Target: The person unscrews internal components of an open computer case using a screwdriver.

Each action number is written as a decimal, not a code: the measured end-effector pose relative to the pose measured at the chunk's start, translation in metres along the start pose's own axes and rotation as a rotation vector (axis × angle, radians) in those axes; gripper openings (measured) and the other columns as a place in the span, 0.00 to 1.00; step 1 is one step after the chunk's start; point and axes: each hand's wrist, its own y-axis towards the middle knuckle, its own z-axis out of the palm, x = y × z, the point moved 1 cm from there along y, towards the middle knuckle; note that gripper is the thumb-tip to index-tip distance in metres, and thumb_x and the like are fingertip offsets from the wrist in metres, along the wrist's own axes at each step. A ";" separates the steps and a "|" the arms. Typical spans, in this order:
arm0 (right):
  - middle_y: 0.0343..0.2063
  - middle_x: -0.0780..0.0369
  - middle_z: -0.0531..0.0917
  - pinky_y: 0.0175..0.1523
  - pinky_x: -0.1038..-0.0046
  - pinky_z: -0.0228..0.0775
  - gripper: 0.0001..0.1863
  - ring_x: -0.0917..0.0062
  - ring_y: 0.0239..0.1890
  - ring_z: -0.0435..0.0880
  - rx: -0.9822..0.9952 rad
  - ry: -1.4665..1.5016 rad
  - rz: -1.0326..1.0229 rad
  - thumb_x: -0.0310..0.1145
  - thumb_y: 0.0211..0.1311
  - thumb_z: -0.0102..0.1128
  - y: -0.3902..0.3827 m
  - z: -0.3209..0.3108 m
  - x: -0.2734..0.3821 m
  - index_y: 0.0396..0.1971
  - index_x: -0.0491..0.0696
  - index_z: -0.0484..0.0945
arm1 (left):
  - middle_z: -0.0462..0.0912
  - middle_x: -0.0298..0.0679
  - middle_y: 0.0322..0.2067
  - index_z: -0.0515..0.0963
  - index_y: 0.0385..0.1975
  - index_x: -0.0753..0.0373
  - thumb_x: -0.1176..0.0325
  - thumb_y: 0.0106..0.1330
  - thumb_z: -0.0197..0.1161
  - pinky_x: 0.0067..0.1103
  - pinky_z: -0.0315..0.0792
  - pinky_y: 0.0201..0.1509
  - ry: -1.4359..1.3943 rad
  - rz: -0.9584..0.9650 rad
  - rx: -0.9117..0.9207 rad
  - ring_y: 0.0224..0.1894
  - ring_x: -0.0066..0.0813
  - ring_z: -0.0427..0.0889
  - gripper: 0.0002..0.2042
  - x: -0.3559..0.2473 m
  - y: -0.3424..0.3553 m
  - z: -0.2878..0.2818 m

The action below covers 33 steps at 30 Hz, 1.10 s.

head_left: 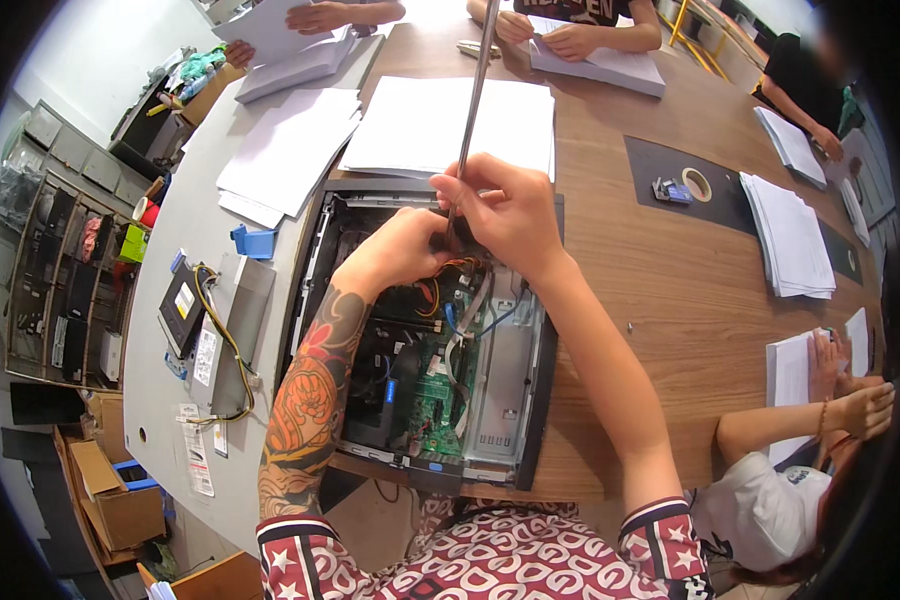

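Note:
An opened desktop computer case lies flat in front of me, its green circuit board, cables and metal bay exposed. My right hand is closed in a pinch around a long thin metal rod, which rises steeply past the upper edge of the view. The rod's lower end goes down between my hands over the far part of the case. My left hand reaches into that same part, fingers closed near the rod's lower end; what they hold is hidden.
Left of the case are a metal power supply with cables, a black drive and a blue plastic piece. Paper stacks lie beyond it. A tape roll is to the right. Other people handle papers around the table.

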 end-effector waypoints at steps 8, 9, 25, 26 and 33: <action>0.22 0.57 0.85 0.29 0.74 0.82 0.10 0.75 0.21 0.86 -0.002 -0.019 -0.017 0.31 0.59 0.70 0.000 0.000 0.001 0.28 0.40 0.80 | 0.85 0.49 0.29 0.84 0.35 0.66 0.78 0.55 0.64 0.30 0.77 0.41 -0.098 0.031 -0.036 0.34 0.42 0.85 0.08 -0.002 -0.001 0.003; 0.22 0.57 0.85 0.29 0.74 0.82 0.10 0.75 0.21 0.86 -0.003 -0.020 -0.017 0.31 0.59 0.70 -0.001 0.000 0.000 0.28 0.40 0.80 | 0.85 0.49 0.29 0.84 0.35 0.66 0.78 0.55 0.64 0.30 0.77 0.41 -0.098 0.032 -0.035 0.34 0.42 0.85 0.08 -0.006 -0.002 0.001; 0.23 0.57 0.85 0.28 0.75 0.82 0.10 0.78 0.22 0.85 -0.032 0.010 -0.028 0.31 0.60 0.70 0.000 -0.002 0.002 0.28 0.39 0.81 | 0.87 0.44 0.30 0.80 0.39 0.71 0.83 0.55 0.63 0.24 0.78 0.39 -0.207 0.004 -0.035 0.33 0.28 0.85 0.11 0.001 -0.005 0.001; 0.23 0.57 0.85 0.28 0.75 0.82 0.10 0.78 0.22 0.85 -0.034 0.023 -0.033 0.31 0.60 0.69 0.000 -0.001 0.001 0.28 0.39 0.81 | 0.87 0.43 0.30 0.80 0.39 0.70 0.84 0.55 0.63 0.24 0.78 0.39 -0.239 0.016 -0.047 0.32 0.28 0.85 0.11 0.003 -0.005 0.002; 0.23 0.57 0.85 0.28 0.75 0.82 0.09 0.79 0.22 0.85 -0.040 0.010 -0.021 0.29 0.60 0.69 0.000 -0.005 0.002 0.29 0.39 0.81 | 0.86 0.44 0.30 0.80 0.35 0.69 0.86 0.55 0.60 0.25 0.77 0.38 -0.246 -0.046 -0.029 0.33 0.29 0.84 0.09 -0.014 -0.007 -0.004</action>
